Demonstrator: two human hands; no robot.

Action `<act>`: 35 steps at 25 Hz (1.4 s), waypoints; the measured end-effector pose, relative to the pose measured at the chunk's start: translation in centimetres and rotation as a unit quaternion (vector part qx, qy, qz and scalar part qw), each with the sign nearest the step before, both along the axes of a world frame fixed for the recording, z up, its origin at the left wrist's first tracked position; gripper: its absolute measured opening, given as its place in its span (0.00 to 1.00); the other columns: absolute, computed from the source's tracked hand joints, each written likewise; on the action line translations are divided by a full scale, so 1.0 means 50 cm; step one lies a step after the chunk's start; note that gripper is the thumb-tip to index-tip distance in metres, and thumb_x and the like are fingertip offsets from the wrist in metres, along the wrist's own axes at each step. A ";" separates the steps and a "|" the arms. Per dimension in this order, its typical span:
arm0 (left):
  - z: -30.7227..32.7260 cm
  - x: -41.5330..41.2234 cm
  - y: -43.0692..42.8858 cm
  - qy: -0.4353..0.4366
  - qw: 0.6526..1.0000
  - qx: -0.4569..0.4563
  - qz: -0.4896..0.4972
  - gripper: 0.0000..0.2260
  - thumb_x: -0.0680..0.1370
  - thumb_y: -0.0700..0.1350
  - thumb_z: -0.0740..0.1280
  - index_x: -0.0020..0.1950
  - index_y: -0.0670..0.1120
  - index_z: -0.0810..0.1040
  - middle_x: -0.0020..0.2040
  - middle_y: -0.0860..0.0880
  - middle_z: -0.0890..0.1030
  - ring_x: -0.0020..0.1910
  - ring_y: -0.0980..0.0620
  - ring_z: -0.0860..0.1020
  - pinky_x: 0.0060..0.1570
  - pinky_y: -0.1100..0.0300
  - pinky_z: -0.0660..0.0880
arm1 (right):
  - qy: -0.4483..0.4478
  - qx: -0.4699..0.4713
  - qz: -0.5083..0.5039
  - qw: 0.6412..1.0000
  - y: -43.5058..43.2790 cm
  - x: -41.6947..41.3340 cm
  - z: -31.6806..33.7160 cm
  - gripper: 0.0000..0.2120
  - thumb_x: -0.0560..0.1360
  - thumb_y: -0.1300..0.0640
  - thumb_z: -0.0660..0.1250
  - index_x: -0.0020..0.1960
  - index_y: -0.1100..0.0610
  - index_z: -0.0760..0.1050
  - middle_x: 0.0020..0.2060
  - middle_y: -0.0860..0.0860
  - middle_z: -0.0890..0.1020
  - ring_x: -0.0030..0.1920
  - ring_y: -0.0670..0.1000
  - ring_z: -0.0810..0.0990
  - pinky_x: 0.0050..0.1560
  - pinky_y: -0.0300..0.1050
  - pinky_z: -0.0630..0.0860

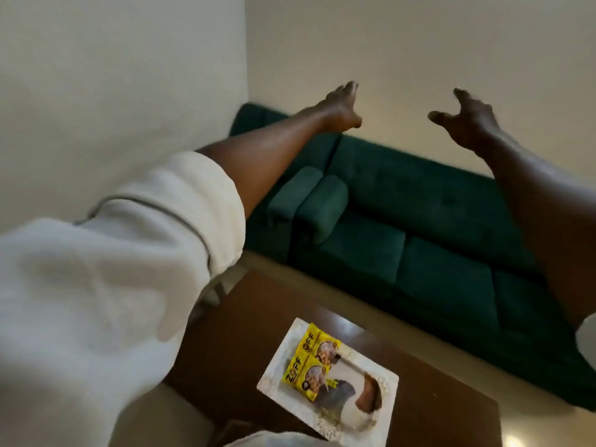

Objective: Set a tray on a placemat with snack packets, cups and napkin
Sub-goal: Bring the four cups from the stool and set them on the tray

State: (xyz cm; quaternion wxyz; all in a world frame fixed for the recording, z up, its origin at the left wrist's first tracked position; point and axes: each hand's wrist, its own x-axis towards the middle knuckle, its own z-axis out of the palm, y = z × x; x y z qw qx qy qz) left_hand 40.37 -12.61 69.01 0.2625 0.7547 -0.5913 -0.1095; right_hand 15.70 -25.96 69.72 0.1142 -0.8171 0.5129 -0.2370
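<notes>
At the left, a white sleeve (135, 253) fills the near corner; its bare forearm stretches far and up, ending in the left hand (342, 106), fingers spread and grip empty, held high against the wall (129, 75); below it, near and low in the middle, the tray (274, 379) lies on the dark tabletop (245, 317), carrying two yellow snack packets (312, 359) side by side at its left end, with a darker shape on its right part that is too blurred to name; no placemat, cups or napkin can be made out; behind the tabletop runs a green sofa (419, 253); at the right, the right hand (467, 114) is raised to the same height, fingers curled loosely apart, grip holding nothing.

Both arms reach forward and upward, well apart from the tray and from each other, palms turned roughly inward. Judging from this, the tray is partly loaded and the step in hand is likely fetching the next items; to do it well, the hands should come down level, take one thing at a time, and set it in the bare part of the tray without nudging the packets.
</notes>
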 end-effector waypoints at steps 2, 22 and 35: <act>-0.062 0.072 0.027 0.021 0.999 0.023 0.027 0.41 0.77 0.46 0.72 0.84 0.42 0.52 0.82 0.40 0.61 0.79 0.41 0.65 0.77 0.49 0.66 | 0.016 0.027 0.038 0.999 -0.003 0.086 -0.070 0.39 0.79 0.39 0.68 0.82 0.54 0.59 0.79 0.60 0.66 0.78 0.64 0.65 0.77 0.57 0.64; -0.643 1.023 0.510 0.169 0.922 0.186 0.295 0.29 0.80 0.42 0.67 0.79 0.38 0.64 0.76 0.37 0.69 0.75 0.38 0.70 0.73 0.49 0.69 | 0.116 0.270 0.204 0.934 0.365 1.144 -0.628 0.34 0.83 0.47 0.65 0.83 0.58 0.57 0.80 0.59 0.64 0.80 0.60 0.63 0.78 0.56 0.64; -1.380 1.029 0.497 0.176 0.864 0.230 0.412 0.36 0.75 0.61 0.73 0.75 0.44 0.66 0.70 0.42 0.73 0.66 0.40 0.78 0.57 0.50 0.77 | 0.280 0.255 0.322 0.868 0.428 1.439 -1.344 0.34 0.79 0.51 0.69 0.80 0.57 0.60 0.79 0.58 0.64 0.78 0.61 0.64 0.76 0.55 0.65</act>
